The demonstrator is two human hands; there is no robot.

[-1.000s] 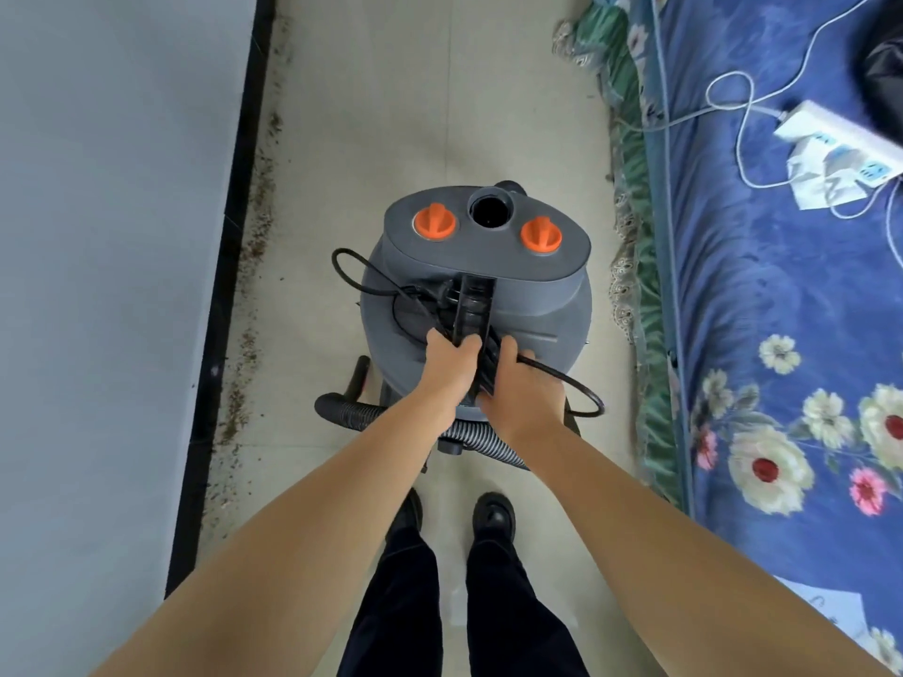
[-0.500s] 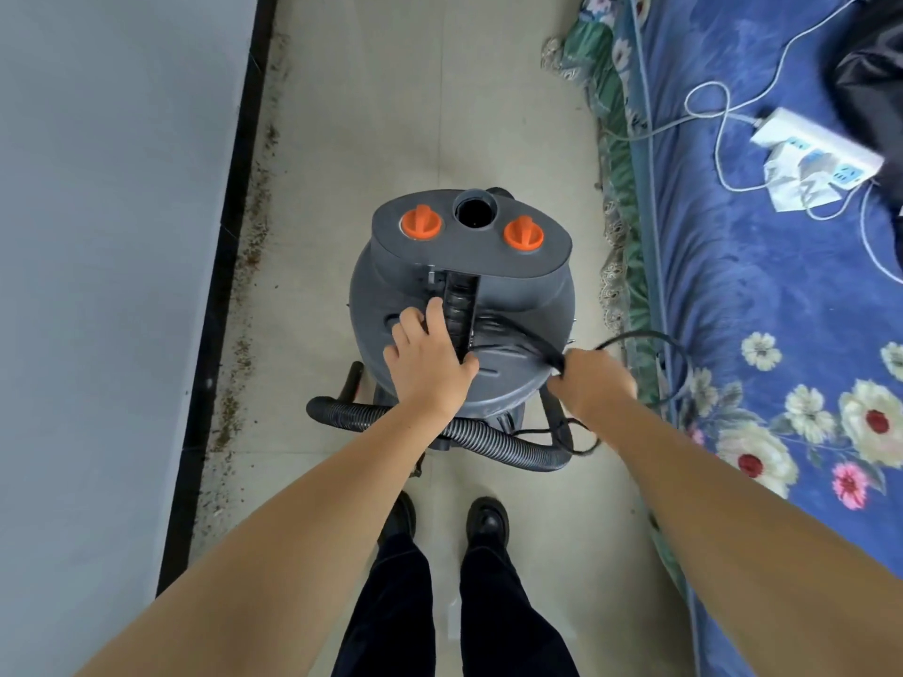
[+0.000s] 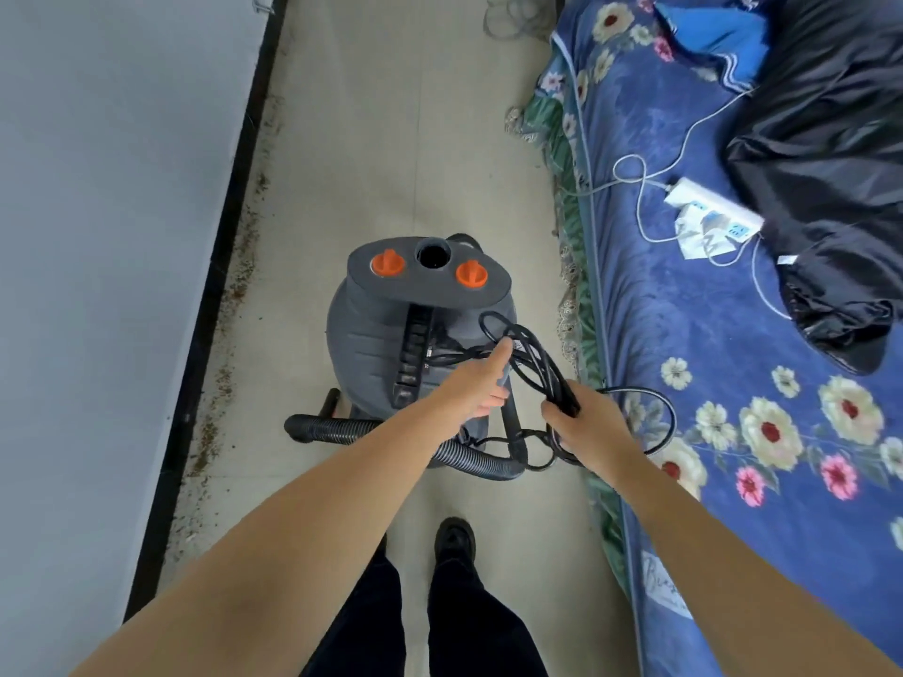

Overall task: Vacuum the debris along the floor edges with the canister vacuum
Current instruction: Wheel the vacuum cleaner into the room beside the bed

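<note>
step: unwinding cord [image 3: 530, 356] off vacuum [image 3: 386, 334] | right hand [image 3: 586, 417] grips coils | left hand [image 3: 476, 383] relaxed, forefinger touching loop | tip: free loops singly, avoid hose [image 3: 459, 454]

The canister vacuum [image 3: 391, 334] stands mid-floor [image 3: 391, 139], its hose [image 3: 440, 447] curling along its near side. Debris [image 3: 234, 295] lies along the floor's left edge by the wall [image 3: 97, 237]. A bed [image 3: 708, 359] borders the right edge, with a power strip [image 3: 708, 212] on it.
</note>
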